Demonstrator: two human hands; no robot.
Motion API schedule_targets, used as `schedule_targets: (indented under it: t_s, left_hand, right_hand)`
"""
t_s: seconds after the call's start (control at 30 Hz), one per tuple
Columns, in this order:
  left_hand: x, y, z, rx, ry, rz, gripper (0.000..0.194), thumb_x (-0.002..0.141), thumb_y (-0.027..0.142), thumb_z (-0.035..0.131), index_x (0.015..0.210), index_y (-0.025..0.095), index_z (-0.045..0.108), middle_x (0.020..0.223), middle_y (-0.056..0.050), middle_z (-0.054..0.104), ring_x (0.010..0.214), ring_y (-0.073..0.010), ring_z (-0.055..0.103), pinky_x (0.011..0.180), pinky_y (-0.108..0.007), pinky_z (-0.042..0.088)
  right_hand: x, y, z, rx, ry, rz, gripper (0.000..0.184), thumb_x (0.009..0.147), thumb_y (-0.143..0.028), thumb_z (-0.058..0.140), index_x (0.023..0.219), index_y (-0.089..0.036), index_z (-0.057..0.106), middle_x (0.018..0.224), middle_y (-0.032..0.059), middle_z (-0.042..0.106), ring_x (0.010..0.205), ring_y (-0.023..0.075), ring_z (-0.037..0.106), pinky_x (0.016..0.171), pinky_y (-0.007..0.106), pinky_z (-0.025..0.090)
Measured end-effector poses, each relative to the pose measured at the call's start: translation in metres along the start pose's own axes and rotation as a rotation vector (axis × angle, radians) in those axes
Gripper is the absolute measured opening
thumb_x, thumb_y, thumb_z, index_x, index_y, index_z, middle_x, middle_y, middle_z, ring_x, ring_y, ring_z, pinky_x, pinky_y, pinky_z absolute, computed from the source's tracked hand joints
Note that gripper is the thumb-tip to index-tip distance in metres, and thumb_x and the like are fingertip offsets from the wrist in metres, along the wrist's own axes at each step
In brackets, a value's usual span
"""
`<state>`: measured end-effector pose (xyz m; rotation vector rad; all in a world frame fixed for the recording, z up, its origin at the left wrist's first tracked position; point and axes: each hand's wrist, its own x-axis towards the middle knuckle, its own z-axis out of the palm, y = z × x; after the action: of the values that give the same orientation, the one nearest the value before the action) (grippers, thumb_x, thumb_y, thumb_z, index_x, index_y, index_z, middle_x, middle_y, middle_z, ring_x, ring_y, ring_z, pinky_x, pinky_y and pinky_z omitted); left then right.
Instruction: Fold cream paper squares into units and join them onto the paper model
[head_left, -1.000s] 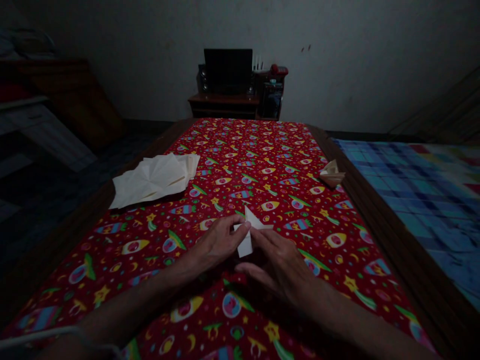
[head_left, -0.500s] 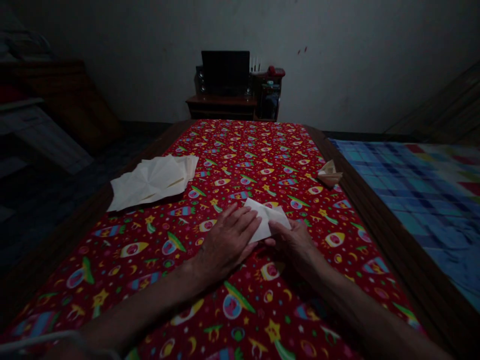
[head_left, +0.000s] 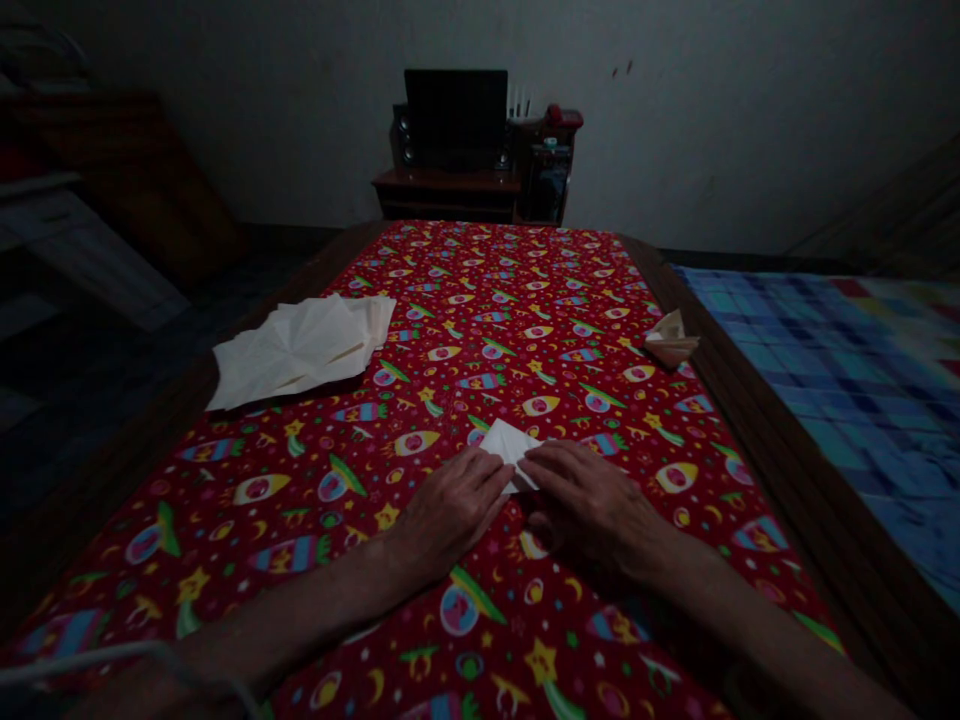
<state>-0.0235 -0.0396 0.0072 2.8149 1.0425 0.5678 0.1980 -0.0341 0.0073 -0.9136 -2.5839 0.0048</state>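
A small folded white sheet of paper (head_left: 505, 439) lies on the red patterned cloth (head_left: 480, 345), its peak pointing away from me. My left hand (head_left: 452, 508) has its curled fingers pressed on the paper's left near side. From the right, my right hand (head_left: 592, 502) grips the paper's other side, with its fingers bent over it and the thumb low beneath. Both hands cover the near part of the paper, and their fingertips nearly meet there.
A stack of creased paper sheets (head_left: 300, 350) lies to the left. Near the right edge sits a folded paper piece (head_left: 672, 342). A monitor (head_left: 456, 118) stands on a desk beyond the table, and a blue plaid cloth (head_left: 817, 380) spreads at the right.
My right hand has shifted its fingers over the top of the paper and closer to the left hand. The paper now shows a smaller, pointed outline. The view has tilted slightly.
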Motion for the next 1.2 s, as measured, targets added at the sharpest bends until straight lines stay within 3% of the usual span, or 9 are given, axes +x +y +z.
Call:
schedule_targets:
  t_s: [0.2, 0.3, 0.43, 0.7, 0.87, 1.07, 1.2]
  left_hand:
    - [-0.005, -0.003, 0.0, -0.001, 0.035, -0.034, 0.025, 0.092, 0.018, 0.042, 0.113, 0.015, 0.053, 0.101, -0.009, 0.059, 0.097, -0.021, 0.054, 0.087, -0.038, 0.048]
    - [-0.01, -0.008, -0.001, -0.042, 0.045, -0.122, 0.019, 0.092, 0.019, 0.043, 0.102, 0.017, 0.059, 0.094, -0.006, 0.061, 0.089, -0.0195, 0.055, 0.078, -0.034, 0.049]
    - [-0.013, -0.017, -0.001, -0.158, 0.081, -0.253, 0.016, 0.091, 0.023, 0.048, 0.087, 0.017, 0.062, 0.084, -0.003, 0.061, 0.079, -0.0159, 0.056, 0.071, -0.029, 0.046]
    - [-0.005, -0.033, -0.008, -0.299, 0.088, -0.467, 0.024, 0.082, 0.029, 0.061, 0.062, 0.016, 0.065, 0.069, 0.0, 0.058, 0.064, -0.0114, 0.054, 0.058, -0.023, 0.041]
    - [-0.006, -0.028, -0.012, -0.385, 0.108, -0.449, 0.006, 0.076, 0.025, 0.067, 0.074, 0.023, 0.072, 0.076, 0.0, 0.062, 0.07, -0.0122, 0.058, 0.062, -0.023, 0.046]
    - [-0.023, -0.016, -0.007, -0.295, 0.151, -0.284, 0.012, 0.084, 0.018, 0.057, 0.088, 0.018, 0.069, 0.085, -0.003, 0.062, 0.075, -0.0124, 0.059, 0.065, -0.023, 0.049]
    - [-0.031, -0.01, -0.006, -0.124, 0.1, -0.183, 0.018, 0.09, 0.019, 0.049, 0.102, 0.015, 0.062, 0.097, -0.007, 0.061, 0.087, -0.0158, 0.058, 0.075, -0.028, 0.05]
  right_hand:
    - [0.0, 0.013, 0.01, 0.026, -0.069, -0.007, 0.021, 0.089, -0.017, 0.047, 0.107, -0.016, 0.057, 0.1, 0.0093, 0.06, 0.089, 0.0178, 0.052, 0.076, 0.033, 0.045]
    - [-0.001, 0.022, 0.008, 0.173, -0.048, 0.044, 0.017, 0.09, -0.02, 0.047, 0.098, -0.018, 0.062, 0.096, 0.0077, 0.061, 0.082, 0.0151, 0.054, 0.07, 0.028, 0.044]
    - [0.0, 0.026, 0.007, 0.375, -0.01, 0.238, 0.023, 0.092, -0.03, 0.045, 0.086, -0.018, 0.064, 0.089, 0.0062, 0.062, 0.077, 0.0135, 0.056, 0.066, 0.024, 0.043]
    - [0.008, 0.031, 0.008, 0.317, -0.041, 0.379, 0.032, 0.092, -0.039, 0.044, 0.078, -0.018, 0.063, 0.07, 0.002, 0.058, 0.062, 0.0117, 0.051, 0.057, 0.023, 0.036]
    - [0.008, 0.034, 0.008, 0.35, -0.051, 0.328, 0.029, 0.091, -0.037, 0.046, 0.08, -0.017, 0.064, 0.074, 0.0029, 0.06, 0.067, 0.0123, 0.054, 0.061, 0.024, 0.038]
    - [-0.001, 0.036, 0.009, 0.378, 0.0, 0.197, 0.017, 0.089, -0.029, 0.051, 0.086, -0.018, 0.064, 0.084, 0.0051, 0.061, 0.076, 0.014, 0.056, 0.065, 0.025, 0.041]
    - [-0.004, 0.034, 0.008, 0.341, 0.021, 0.13, 0.015, 0.089, -0.021, 0.049, 0.089, -0.017, 0.063, 0.084, 0.0065, 0.06, 0.076, 0.0148, 0.054, 0.064, 0.025, 0.041]
